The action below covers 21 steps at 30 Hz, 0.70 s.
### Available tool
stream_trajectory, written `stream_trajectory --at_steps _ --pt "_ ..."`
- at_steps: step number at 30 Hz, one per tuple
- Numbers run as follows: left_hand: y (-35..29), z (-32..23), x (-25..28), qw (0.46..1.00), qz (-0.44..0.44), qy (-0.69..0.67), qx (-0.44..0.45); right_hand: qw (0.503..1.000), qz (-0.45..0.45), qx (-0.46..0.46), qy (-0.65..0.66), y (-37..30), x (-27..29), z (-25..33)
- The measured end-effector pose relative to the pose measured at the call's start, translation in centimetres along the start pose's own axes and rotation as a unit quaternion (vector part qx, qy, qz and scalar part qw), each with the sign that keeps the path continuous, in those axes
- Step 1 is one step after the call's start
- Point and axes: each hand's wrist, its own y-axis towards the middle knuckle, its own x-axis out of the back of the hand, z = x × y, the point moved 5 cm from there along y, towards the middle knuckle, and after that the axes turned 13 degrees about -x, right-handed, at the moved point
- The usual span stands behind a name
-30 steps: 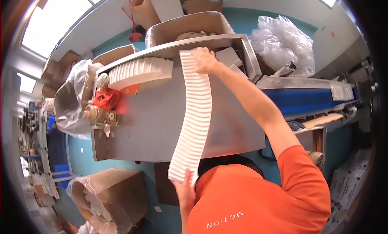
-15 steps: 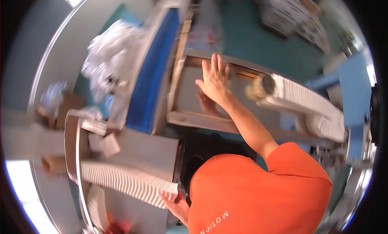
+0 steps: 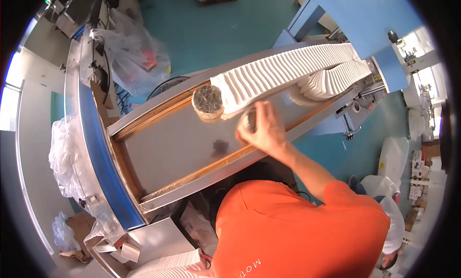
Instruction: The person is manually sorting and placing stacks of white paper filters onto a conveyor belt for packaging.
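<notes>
My right hand (image 3: 266,131) is closed around a brownish, roundish block (image 3: 248,120) that looks wrapped in tape, held over the metal trough (image 3: 168,155). Just left of it, a similar tape-wrapped cylinder (image 3: 208,102) stands against the front end of a long row of white folded sheets (image 3: 278,71). A second row of white sheets (image 3: 331,81) curves beside it, farther right. At the bottom, my left hand (image 3: 204,264) grips the end of another row of white sheets (image 3: 170,264); my orange shirt hides part of that hand.
A blue belt (image 3: 105,162) crosses the trough's left end. Blue machine housing (image 3: 365,18) stands at the trough's right end. Clear plastic bags (image 3: 134,54) hang beyond the belt. Lower left, an open metal bin (image 3: 153,237) holds small white pieces. Another person (image 3: 391,222) is at the far right.
My right hand was spread flat over the trough; now it is closed on the wrapped block. The view has turned, and my left hand stays at the end of its row.
</notes>
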Motion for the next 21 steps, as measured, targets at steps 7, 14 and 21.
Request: stream_trajectory --at_steps 7,14,21 --pt "-1.3 1.3 0.3 1.0 -0.009 0.009 0.022 0.984 -0.169 -0.015 -0.061 6.4 8.7 -12.7" --pt "-2.0 1.1 1.6 0.999 -0.026 0.012 0.03 0.997 -0.068 0.0 -0.037 6.7 10.4 -18.7" --pt "-2.1 0.7 2.4 0.999 -0.027 0.013 0.041 0.963 -0.146 0.125 -0.189 4.1 9.6 -14.5"
